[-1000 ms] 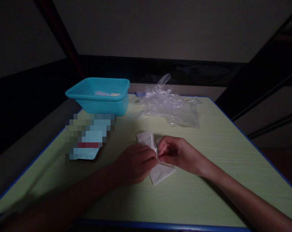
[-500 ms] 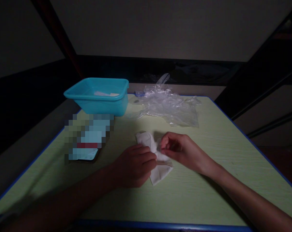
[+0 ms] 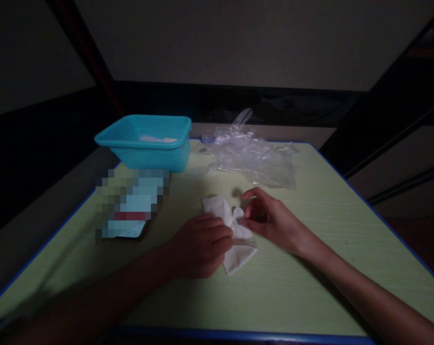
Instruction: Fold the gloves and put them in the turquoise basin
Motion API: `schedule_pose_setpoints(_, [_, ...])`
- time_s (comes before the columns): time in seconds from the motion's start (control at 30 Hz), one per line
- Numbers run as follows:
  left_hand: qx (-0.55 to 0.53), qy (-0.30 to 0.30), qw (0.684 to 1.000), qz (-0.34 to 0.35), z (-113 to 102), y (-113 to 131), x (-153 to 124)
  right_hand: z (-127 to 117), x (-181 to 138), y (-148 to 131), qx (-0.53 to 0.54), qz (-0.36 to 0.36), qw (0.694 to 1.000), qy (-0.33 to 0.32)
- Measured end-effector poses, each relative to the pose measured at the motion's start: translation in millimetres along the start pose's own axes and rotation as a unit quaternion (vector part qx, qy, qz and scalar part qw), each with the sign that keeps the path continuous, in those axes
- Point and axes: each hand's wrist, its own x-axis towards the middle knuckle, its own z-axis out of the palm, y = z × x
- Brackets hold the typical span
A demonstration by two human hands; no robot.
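A pale green, wood-grained bench [image 3: 188, 306] edged in blue stands in a dim room before a plain wall [image 3: 220, 43]. Near its middle lies a folded white cloth [image 3: 238, 258], grasped by the fingers of the left hand [image 3: 202, 244]. The right hand's [image 3: 269, 213] fingers are curled but parted, released beside it; contact is unclear. Behind sit a turquoise basin [image 3: 152, 155] and crumpled clear plastic [image 3: 256, 158].

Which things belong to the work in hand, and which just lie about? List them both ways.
In use: white piece, held by the left hand; right hand close beside it.
Apparently just lying about: blue tub; crumpled clear plastic; pixelated phone-like device.
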Motion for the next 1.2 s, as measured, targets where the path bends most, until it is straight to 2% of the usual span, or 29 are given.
schedule_pose_setpoints(0.37, [-0.003,-0.022,1.000,-0.017,-1.2,0.7,-0.4,-2.4,-2.8,-12.0,0.163,0.041,0.986,-0.018])
schedule_pose_setpoints(0.63, [-0.006,-0.020,1.000,-0.014,-1.8,1.4,0.5,-6.6,0.9,-9.9,0.158,0.026,0.987,0.026])
schedule_pose_setpoints(0.93, [-0.010,-0.017,1.000,-0.012,0.6,-0.1,-0.7,-2.0,0.4,-18.3,0.214,0.013,0.977,-0.004])
schedule_pose_setpoints(1.2, [-0.009,-0.025,1.000,-0.014,-1.3,0.6,0.4,4.6,5.4,-9.6,0.190,0.007,0.981,-0.034])
